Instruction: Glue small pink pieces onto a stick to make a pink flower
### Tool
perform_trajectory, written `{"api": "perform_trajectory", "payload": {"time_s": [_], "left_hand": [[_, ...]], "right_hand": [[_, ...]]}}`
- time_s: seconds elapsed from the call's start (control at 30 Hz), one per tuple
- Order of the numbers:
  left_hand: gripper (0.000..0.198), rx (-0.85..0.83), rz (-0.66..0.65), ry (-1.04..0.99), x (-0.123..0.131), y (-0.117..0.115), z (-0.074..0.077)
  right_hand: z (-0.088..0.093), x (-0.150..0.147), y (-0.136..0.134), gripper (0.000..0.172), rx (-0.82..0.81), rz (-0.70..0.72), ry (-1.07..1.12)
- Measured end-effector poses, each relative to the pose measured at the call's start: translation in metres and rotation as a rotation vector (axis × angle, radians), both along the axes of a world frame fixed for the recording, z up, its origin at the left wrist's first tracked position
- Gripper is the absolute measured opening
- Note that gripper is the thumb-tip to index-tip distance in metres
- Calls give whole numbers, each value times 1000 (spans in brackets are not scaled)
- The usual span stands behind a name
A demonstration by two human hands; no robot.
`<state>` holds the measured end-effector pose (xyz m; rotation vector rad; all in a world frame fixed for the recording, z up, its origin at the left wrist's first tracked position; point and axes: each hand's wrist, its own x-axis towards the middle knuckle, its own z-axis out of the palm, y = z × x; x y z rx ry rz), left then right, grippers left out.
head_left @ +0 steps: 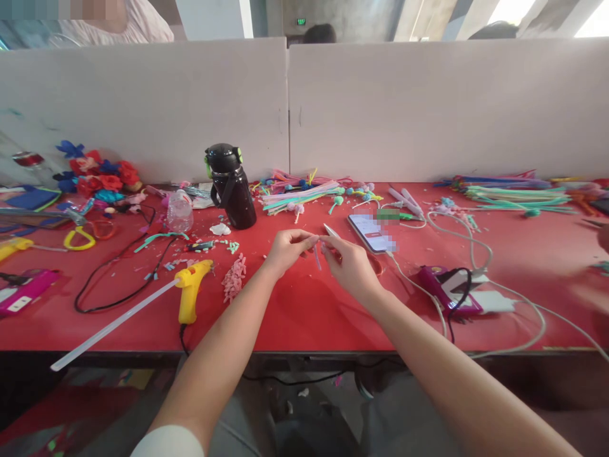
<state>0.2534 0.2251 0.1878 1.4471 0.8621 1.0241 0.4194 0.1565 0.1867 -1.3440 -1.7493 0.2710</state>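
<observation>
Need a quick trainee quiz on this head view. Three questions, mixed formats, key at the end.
1. True or false: in the picture, the phone lies to the right of the black bottle.
2. What lies between the yellow glue gun with the long clear stick and the left forearm? A) scissors; B) small pink pieces; C) a clear plastic bottle.
3. What shows between the left hand and the right hand?

Key: 1. True. 2. B. 3. A thin, pale purple strip.
</observation>
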Motion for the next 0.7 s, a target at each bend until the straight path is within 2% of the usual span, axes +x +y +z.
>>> {"api": "perform_trajectory", "payload": {"time_s": [0.17,0.5,0.63,0.7], "left_hand": [[43,-63,28,-85,3,1,-2],[48,-140,66,-153,6,0,-3],[40,-74,44,-111,3,2,-3],[40,-96,4,-119,2,2,-1]], "right_hand": [[0,-2,0,26,29,12,-73],[1,-14,-8,25,-58,-19,-231],[-1,-13,-7,22,-75,9,-100],[-1,-11,-6,20,-85,9,-36]]}}
